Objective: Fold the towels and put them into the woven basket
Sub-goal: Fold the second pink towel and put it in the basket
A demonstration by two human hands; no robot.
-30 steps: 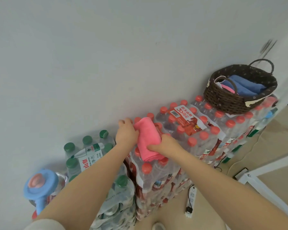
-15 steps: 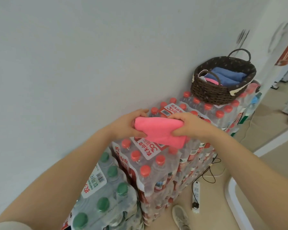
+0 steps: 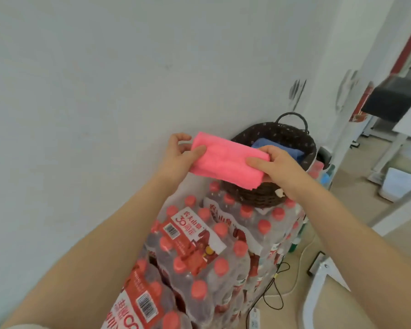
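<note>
A folded pink towel (image 3: 226,160) is held in the air just in front of the dark woven basket (image 3: 261,198). My left hand (image 3: 178,157) pinches its left end, thumb on top. Its right end is gripped by my right hand (image 3: 275,165), which is over the basket's near rim. The basket stands on shrink-wrapped packs of red-capped bottles (image 3: 214,243) against the wall. A folded blue towel (image 3: 278,148) lies inside it, partly hidden behind the pink towel and my right hand.
A white wall (image 3: 105,91) runs along the left. Cables and a power strip (image 3: 254,321) lie on the floor to the right of the bottle stack. White table legs (image 3: 318,288) and a white box (image 3: 401,186) stand further right.
Both hands have lifted the pink towel off the bottle packs and carried it toward the basket. The view has moved closer to the basket.
</note>
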